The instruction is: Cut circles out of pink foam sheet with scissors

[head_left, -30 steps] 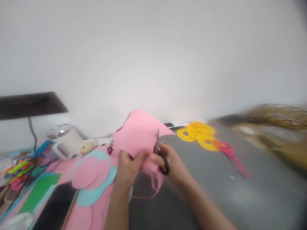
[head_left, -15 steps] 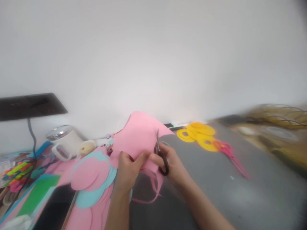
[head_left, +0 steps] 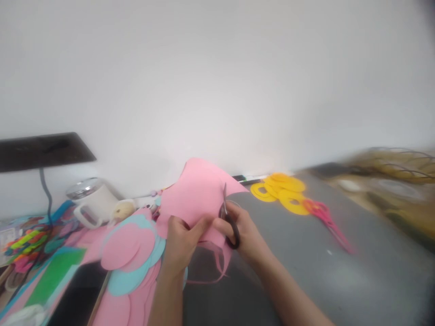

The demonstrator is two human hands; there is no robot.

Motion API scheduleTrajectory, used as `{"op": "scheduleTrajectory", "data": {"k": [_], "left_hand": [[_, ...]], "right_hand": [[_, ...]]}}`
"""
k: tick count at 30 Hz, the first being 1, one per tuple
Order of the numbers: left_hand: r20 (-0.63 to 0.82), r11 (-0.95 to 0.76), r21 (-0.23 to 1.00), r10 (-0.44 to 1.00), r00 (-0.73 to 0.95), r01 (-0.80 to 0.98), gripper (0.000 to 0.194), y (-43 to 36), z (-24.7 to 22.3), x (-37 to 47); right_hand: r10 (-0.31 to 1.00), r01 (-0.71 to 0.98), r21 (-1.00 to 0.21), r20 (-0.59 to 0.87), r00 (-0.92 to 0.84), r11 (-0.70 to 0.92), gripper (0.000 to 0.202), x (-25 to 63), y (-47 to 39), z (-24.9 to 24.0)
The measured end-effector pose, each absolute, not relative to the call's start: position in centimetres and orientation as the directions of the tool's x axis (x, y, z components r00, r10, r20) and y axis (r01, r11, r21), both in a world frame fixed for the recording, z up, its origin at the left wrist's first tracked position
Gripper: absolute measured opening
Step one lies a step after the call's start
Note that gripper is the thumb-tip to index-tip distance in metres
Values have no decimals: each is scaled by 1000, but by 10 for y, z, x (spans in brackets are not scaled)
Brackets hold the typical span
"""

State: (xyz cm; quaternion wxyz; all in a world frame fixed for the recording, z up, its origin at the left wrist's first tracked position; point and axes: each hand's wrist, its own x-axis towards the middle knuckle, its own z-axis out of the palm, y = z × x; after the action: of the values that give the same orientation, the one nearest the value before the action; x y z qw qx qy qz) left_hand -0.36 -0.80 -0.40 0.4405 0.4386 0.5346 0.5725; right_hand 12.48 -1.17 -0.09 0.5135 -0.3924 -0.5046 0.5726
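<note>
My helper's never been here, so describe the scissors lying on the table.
On the grey table, find the yellow cutouts near the wall. The scissors lie just right of them: bright pink, unlike the black-handled pair in the right hand.

Discs [head_left: 126, 244] are piled left of the left hand [head_left: 181, 240]. Rings [head_left: 295, 209] and loose scissors [head_left: 329, 222] are set right of the right hand [head_left: 244, 230].
</note>
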Motion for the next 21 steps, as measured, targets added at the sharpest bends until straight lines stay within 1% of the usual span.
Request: {"op": "scheduleTrajectory", "data": {"k": [3,10,17,21], "left_hand": [[26,-25,1000,980,-196,5,28,-10,1,-5],[-32,37,999,988,-148,29,27,-11,3,-9],[-33,36,999,982,-186,16,31,-10,2,-10],[-2,-3,1000,978,-207,-23,35,-10,4,-9]], "right_hand": [[983,-194,-980,74,-170,40,37,125,-11,-2],[981,-178,-983,75,-181,43,36,126,-11,-1],[979,-175,-984,63,-192,29,35,127,-12,-4],[979,-181,-983,44,-200,7,37,127,-12,-4]]}}
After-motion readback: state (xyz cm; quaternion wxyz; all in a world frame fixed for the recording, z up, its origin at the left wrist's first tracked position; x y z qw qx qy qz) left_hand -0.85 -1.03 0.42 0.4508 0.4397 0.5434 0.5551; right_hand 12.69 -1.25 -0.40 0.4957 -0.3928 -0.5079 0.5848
